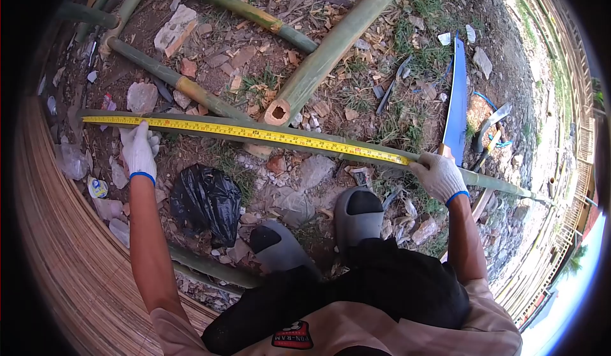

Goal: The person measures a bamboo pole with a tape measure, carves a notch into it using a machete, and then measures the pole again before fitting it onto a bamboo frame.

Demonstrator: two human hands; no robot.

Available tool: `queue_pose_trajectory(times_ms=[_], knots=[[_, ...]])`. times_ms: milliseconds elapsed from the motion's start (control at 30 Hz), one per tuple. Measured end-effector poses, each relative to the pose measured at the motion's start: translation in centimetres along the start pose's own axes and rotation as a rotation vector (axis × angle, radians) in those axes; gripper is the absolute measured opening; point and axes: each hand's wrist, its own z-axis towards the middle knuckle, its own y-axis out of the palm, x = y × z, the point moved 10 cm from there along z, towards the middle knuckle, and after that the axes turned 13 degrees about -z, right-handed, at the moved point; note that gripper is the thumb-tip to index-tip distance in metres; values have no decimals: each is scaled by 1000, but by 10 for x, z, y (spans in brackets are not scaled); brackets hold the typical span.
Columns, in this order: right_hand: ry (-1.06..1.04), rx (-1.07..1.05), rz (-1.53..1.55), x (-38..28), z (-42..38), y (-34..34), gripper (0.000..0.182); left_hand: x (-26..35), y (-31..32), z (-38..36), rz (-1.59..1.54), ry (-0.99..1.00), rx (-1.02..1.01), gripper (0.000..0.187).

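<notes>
A yellow tape measure [280, 137] is stretched along a long green bamboo pole [496, 181] that crosses in front of me. My left hand [139, 151], in a white glove with a blue cuff, pinches the tape against the pole near its left end. At the tape's right end, my right hand [440, 176] in a matching glove is closed over the tape and pole; any tape case is hidden by the glove. Just beyond my right hand lies a handsaw [456, 101] with a blue blade, its wooden handle partly covered by the glove.
Joined bamboo poles [337, 47] form a frame on the ground ahead. A black plastic bag [207, 203] lies by my feet in grey sandals [359, 219]. Bamboo strips [76, 248] are stacked at left. A tool with a blue cord [490, 130] rests at right among stones and rubbish.
</notes>
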Motion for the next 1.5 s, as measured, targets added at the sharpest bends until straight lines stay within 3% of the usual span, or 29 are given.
queue_pose_trajectory(times_ms=[400,467,600,667,767,900,1000,1167,1200,1267,1333,1500], knots=[[15,62,-3,-6,-4,0,37,8,5,-10,12,15,30,27],[1,176,-31,-11,-10,-12,37,1,7,-5,24,-17,-9,27],[29,134,41,-11,-3,-4,31,6,12,-16,-48,5,-13,30],[-86,339,-45,5,7,5,35,9,14,-18,-67,22,-6,31],[-119,404,-66,13,11,10,36,1,14,-14,-89,11,-2,36],[-73,317,-46,18,17,17,37,0,15,-13,-127,15,-16,26],[-57,314,-31,12,12,14,37,-1,15,-10,-124,16,-36,34],[-63,333,-76,13,14,14,36,1,12,-11,-153,-33,-39,31],[44,177,-2,9,10,12,31,1,14,-17,-145,-69,-30,30],[89,97,73,2,1,8,32,-8,10,-7,-140,-80,-19,29],[38,216,-25,-7,-7,-5,33,-10,7,-2,-103,-89,-16,29],[90,147,-10,-7,-8,-6,35,-5,3,-3,-76,-60,15,32]])
